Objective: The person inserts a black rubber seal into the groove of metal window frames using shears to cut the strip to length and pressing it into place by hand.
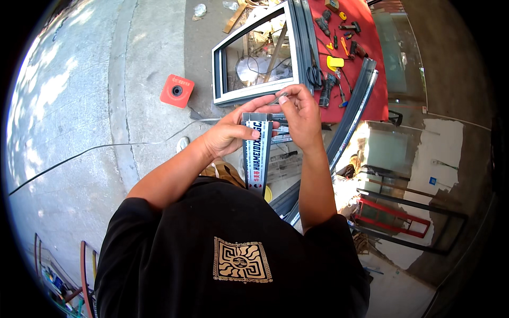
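Note:
My left hand (227, 135) is closed around the upper end of a grey metal window profile (256, 164), its face covered with printed white-and-blue film. The profile's cut end points away from me, and its lower part runs down in front of my body. Just above that end, my right hand (303, 114) pinches a small thin grey piece (281, 99) between thumb and fingers. Fingertips of my left hand reach close beneath this piece; whether they touch it I cannot tell. Its exact kind is too small to make out.
A glazed window frame (216, 74) lies ahead. Beside it, a red-covered table (371, 95) bears drills, a hammer, scissors and other hand tools. Long dark profiles (350, 122) slant along my right. A red square box (177, 90) and a cable (106, 146) lie on the concrete at left.

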{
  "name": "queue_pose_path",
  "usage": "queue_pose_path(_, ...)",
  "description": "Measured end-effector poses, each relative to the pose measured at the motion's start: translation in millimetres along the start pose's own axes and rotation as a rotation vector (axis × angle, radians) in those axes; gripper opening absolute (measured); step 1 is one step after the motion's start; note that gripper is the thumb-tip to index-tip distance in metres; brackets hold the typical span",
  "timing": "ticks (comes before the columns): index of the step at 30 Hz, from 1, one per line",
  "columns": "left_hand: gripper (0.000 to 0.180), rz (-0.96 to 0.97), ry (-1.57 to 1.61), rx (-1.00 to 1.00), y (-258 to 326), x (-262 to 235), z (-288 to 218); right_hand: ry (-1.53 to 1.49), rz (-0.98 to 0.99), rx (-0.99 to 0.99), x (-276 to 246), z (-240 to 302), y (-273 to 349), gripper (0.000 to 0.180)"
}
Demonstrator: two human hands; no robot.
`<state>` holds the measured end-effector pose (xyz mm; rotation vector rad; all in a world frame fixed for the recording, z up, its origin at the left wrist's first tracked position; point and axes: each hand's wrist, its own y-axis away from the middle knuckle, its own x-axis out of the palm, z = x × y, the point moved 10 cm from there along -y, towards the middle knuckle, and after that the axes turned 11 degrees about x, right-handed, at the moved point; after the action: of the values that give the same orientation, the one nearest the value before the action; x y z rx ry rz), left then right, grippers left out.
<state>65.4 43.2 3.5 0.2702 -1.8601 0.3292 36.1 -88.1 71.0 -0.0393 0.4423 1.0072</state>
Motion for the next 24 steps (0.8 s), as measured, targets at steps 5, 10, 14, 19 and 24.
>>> queue_pose_path(5, 0.100, -0.002, -0.019, 0.031, 0, -5, 1, 0.063, -0.067, -0.058, -6, 1, -2, 0.014)
queue_pose_path(10, 0.107, -0.043, -0.053, 0.026, -1, -6, 0, -0.127, -0.038, 0.043, -6, -2, -1, 0.011)
queue_pose_path(14, 0.106, -0.025, -0.058, 0.043, -2, -3, -1, -0.142, 0.001, 0.087, -2, -11, 5, 0.006)
queue_pose_path(19, 0.090, -0.018, -0.047, 0.078, -2, -5, -2, -0.242, -0.021, 0.154, 4, -24, 15, 0.003)
queue_pose_path(24, 0.078, -0.034, -0.066, 0.023, 0, -7, 1, -0.225, -0.052, 0.189, -3, -42, 20, 0.005)
